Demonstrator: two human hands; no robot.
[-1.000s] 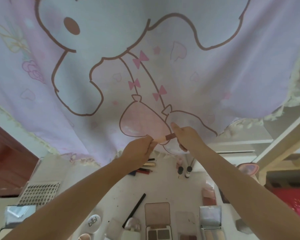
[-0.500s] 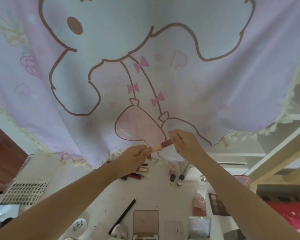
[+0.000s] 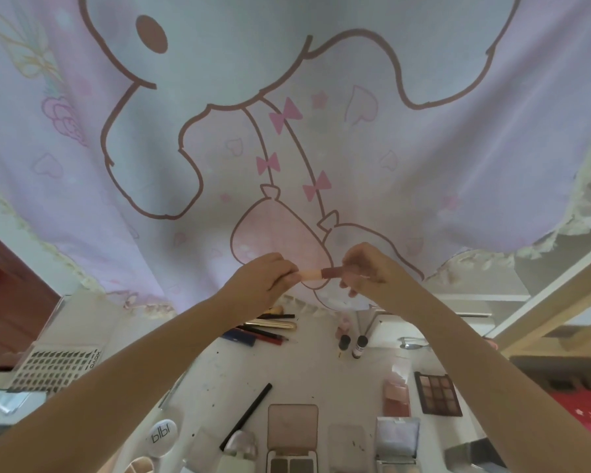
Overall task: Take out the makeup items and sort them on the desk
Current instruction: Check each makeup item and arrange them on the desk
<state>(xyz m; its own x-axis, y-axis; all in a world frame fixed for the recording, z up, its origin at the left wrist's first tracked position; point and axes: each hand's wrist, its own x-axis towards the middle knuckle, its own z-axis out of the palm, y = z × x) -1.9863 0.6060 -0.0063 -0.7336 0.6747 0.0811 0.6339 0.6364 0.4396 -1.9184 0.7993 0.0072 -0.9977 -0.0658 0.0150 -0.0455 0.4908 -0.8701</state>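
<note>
Both hands are raised above the far part of the desk (image 3: 198, 377), in front of a hanging pink cartoon curtain (image 3: 423, 165), with a small lip tube (image 3: 321, 274) held level between them. The left hand (image 3: 260, 281) pinches the pale, peach-coloured end with its fingertips, and the right hand (image 3: 365, 268) pinches the darker reddish end, so each hand is closed narrowly on its own half of the tube. The tube looks light, stiff and smooth, probably hard plastic, so it should need only a fingertip hold but could slip if squeezed loosely. The join between the two colours is likely where cap meets body, so a hold on each side of it suits pulling or twisting it apart, and a hold around the middle suits setting it down. On the desk below, pencils (image 3: 263, 332) lie in a group at the far middle, two small bottles (image 3: 352, 344) stand just right of them, and palettes (image 3: 439, 392) line the near and right side.
</note>
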